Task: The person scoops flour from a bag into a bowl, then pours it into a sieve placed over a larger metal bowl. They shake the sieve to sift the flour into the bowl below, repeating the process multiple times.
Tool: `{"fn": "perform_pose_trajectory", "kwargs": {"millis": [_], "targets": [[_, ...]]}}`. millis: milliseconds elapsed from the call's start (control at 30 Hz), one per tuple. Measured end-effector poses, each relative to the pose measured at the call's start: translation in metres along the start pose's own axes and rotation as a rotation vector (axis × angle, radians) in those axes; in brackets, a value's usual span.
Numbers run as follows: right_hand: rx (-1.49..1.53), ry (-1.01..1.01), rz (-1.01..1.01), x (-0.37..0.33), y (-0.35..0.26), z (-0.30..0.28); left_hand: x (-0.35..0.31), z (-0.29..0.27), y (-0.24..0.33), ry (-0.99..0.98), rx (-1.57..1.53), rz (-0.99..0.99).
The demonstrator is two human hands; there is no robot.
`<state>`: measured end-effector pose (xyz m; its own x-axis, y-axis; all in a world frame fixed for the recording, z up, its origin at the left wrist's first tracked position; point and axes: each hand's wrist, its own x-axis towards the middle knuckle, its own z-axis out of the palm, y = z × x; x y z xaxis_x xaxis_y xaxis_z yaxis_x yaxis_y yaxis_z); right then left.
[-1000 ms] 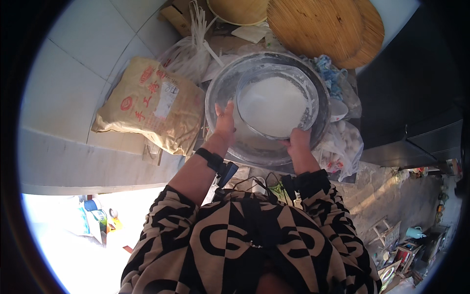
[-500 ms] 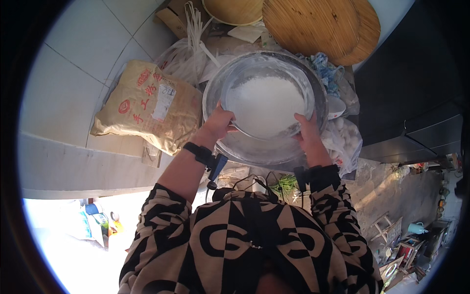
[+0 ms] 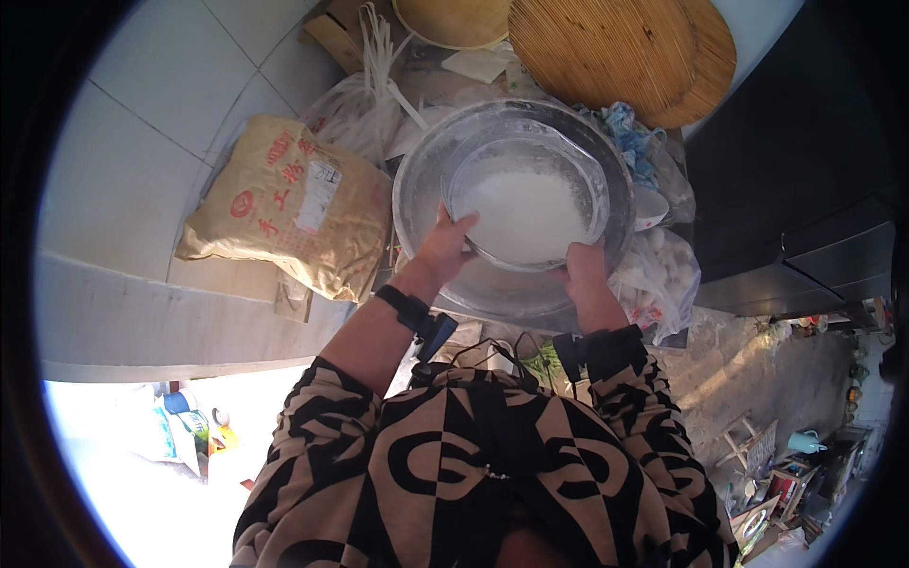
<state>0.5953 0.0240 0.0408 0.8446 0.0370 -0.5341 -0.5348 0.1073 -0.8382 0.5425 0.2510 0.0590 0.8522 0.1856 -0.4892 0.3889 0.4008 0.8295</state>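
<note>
My left hand (image 3: pixel 445 246) grips the near left rim of a round metal sieve (image 3: pixel 597 180), thumb over the edge. On the near right side of that rim, my right hand (image 3: pixel 583 273) is closed too. White flour (image 3: pixel 530 208) covers the sieve's bottom, thickest in the middle. The sieve is held over a wide metal basin (image 3: pixel 417 180), whose inner wall is dusted white. More pale powder shows in the basin below the sieve's near edge; the rest of the basin floor is hidden under the sieve.
A large brown paper sack (image 3: pixel 284 208) lies left of the basin. White plastic bags (image 3: pixel 658 275) and a blue crumpled bag (image 3: pixel 625 142) crowd its right side. Round wooden boards (image 3: pixel 606 57) lean at the back, and a black cabinet (image 3: pixel 786 170) stands to the right.
The sieve has shifted a little to the right. My left hand moved right with it, and my right hand came slightly nearer. The flour in the sieve looks thinner and more spread.
</note>
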Motion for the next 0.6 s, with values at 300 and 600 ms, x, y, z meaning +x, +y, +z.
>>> {"fn": "perform_pose_trajectory", "kwargs": {"millis": [300, 600], "targets": [[0.168, 0.042, -0.020, -0.008, 0.005, 0.019, -0.012, 0.025, -0.005, 0.052, -0.138, 0.037], [0.206, -0.052, 0.033, -0.016, -0.015, 0.011, -0.003, 0.006, 0.011, 0.078, -0.150, 0.126]]}}
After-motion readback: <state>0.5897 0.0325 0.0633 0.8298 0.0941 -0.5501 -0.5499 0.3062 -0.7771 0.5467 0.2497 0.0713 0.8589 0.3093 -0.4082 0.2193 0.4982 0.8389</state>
